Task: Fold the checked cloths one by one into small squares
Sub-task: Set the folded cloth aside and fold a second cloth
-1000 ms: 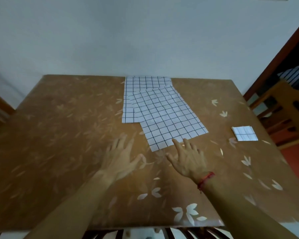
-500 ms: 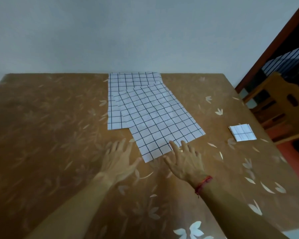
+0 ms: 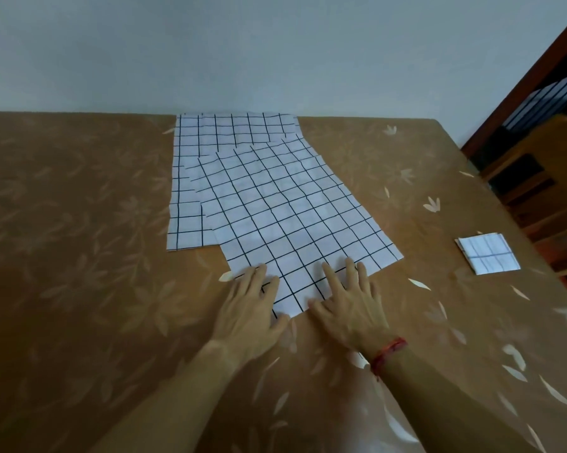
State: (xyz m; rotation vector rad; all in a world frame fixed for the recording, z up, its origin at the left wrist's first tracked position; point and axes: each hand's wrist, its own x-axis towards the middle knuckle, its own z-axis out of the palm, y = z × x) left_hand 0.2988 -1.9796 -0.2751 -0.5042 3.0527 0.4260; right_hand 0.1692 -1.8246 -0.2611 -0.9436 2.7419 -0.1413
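Observation:
A white cloth with black checks [image 3: 295, 220] lies flat and skewed on the brown table, on top of another checked cloth [image 3: 203, 148] that reaches the far edge. My left hand [image 3: 252, 312] lies flat with straight fingers on the top cloth's near left corner. My right hand [image 3: 350, 305], a red thread at its wrist, presses flat on the near edge just beside it. A small folded checked square [image 3: 487, 254] sits apart at the right.
The brown table [image 3: 79, 256] carries a leaf-pattern cover and stands against a pale wall. A wooden chair [image 3: 530, 178] and a dark door frame are at the right, past the table's edge.
Both hands have moved forward from the bare table onto the near edge of the top cloth. The camera has come closer to the cloths.

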